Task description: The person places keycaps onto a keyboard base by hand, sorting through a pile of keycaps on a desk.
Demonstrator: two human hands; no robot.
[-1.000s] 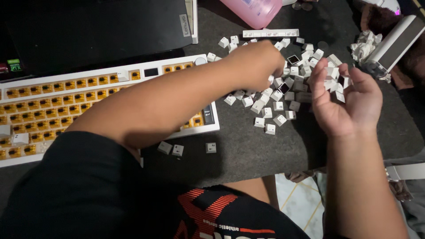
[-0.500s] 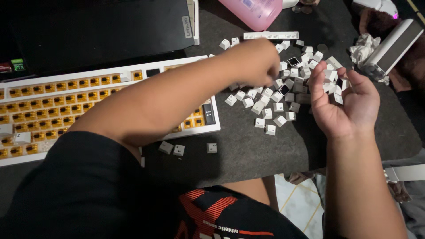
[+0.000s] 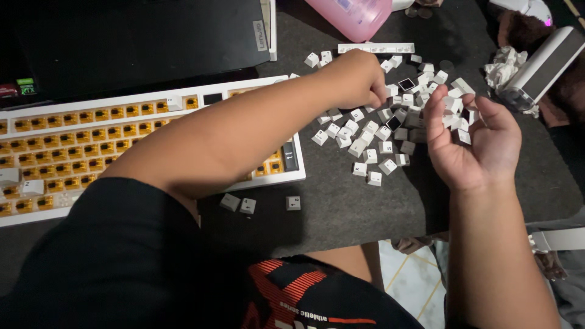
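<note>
The left hand point(image 3: 359, 79) reaches across the body to the far side of the desk mat point(image 3: 353, 207). Its fingers are curled shut, knuckles up, with the fingertips pressed down into the pile of white keycaps point(image 3: 390, 131). Whether a cap is pinched between them cannot be told, as the back of the hand hides the fingertips.

The right hand point(image 3: 478, 143) is held palm up, just right of the pile and slightly nearer the person. It is cupped open, fingers loosely bent, and cradles a small heap of keycaps point(image 3: 458, 113) on the fingers and upper palm (one cap with a dark face among the white ones).

The loose caps lie scattered between and below the two hands, most of them face up or tipped on a side. One black-topped cap point(image 3: 404, 84) lies just right of the left fingertips. Beyond the left hand, a long white bar-shaped cap point(image 3: 376, 47) lies flat, and past that stands a pink bottle point(image 3: 353, 15).

Under the left forearm sits the white keyboard point(image 3: 122, 149), its yellow switches bare over most of the rows; a few caps remain seated at its edges. Three stray caps point(image 3: 247, 205) lie on the mat near the keyboard's front corner, below the left forearm. A closed black laptop point(image 3: 134, 36) lies behind the keyboard. To the far right of the right hand lie a crumpled tissue point(image 3: 503, 64) and a white and grey cylinder point(image 3: 545, 61).
</note>
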